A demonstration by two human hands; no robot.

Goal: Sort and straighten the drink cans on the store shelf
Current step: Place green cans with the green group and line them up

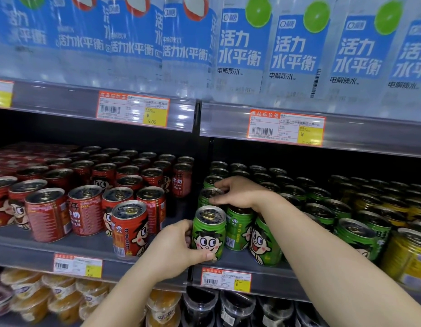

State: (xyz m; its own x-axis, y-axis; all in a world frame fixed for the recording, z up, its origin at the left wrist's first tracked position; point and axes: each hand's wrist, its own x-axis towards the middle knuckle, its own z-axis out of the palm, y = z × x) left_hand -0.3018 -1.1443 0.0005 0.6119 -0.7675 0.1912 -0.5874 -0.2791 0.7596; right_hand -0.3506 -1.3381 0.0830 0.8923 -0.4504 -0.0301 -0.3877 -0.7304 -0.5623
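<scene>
Two hands are on the green cans and I have both in view. The left hand [174, 249] curls round a green ribbed metal can with a cartoon face [208, 233], upright at the front edge of the grey middle shelf [242, 261], thumb low on its front. Just behind it, the right hand [237, 192] grips the rim of a second green can [208, 195] in the next row back, fingers bent over its top. More green cans [355, 237] stand to the right, yellow cans [407, 258] beyond them. Left of the divider I see red cans [129, 228], several turned different ways. Above, blue-labelled clear water bottles [240, 48] line the upper shelf.
</scene>
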